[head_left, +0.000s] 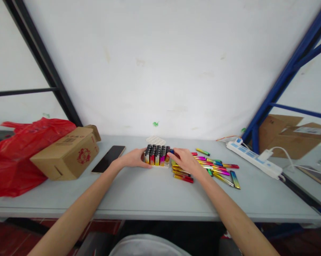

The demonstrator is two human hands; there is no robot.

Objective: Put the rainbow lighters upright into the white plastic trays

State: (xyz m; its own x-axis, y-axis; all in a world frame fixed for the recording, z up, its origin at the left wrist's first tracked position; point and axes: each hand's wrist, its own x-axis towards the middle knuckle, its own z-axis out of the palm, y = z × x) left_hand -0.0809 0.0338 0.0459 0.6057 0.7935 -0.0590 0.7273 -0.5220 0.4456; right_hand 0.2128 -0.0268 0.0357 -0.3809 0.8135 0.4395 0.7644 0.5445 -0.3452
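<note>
Grey table (150, 195): lighter tray (157, 155) between fingers (172, 153)

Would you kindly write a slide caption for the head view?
Both hands, left and right, flank a tray of upright lighters beside loose lighters on a grey table.

Grey table (155, 199) against white wall (166, 64); black frame (43, 64) left, blue racking (290, 67) right.

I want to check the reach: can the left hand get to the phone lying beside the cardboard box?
Probably yes. The left hand rests at the tray of lighters, and the phone lies flat just beside its wrist, with bare table between and nothing covering it.
</note>
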